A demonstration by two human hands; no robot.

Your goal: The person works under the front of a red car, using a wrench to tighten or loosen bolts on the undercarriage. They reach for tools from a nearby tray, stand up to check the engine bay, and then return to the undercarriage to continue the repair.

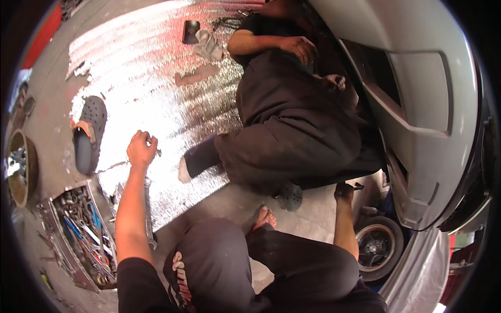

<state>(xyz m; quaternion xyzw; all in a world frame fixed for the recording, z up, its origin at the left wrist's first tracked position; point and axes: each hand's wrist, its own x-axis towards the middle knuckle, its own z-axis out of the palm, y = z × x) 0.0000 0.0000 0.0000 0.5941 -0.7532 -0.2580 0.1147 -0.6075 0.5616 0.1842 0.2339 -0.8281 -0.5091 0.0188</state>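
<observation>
My left hand (142,149) is over the shiny foil mat (156,99), its fingers curled together. A small dark bit shows at the fingertips, too small to name. At the right, my right hand (344,192) is in shadow, low beside the vehicle's bumper (422,130). Its fingers look closed, and a short dark piece (359,185) sticks out past them; its kind cannot be told. Between my hands another person in dark clothes (292,130) lies on the mat against the vehicle, with one hand (300,48) near the bumper's underside.
An open metal toolbox (61,250) full of wrenches and other tools stands at the left. Beside it lie a grey clog (93,122) and a round basin (32,172). A wheel (378,245) lies at the lower right. A rag (209,46) and dark box (191,32) rest on the mat.
</observation>
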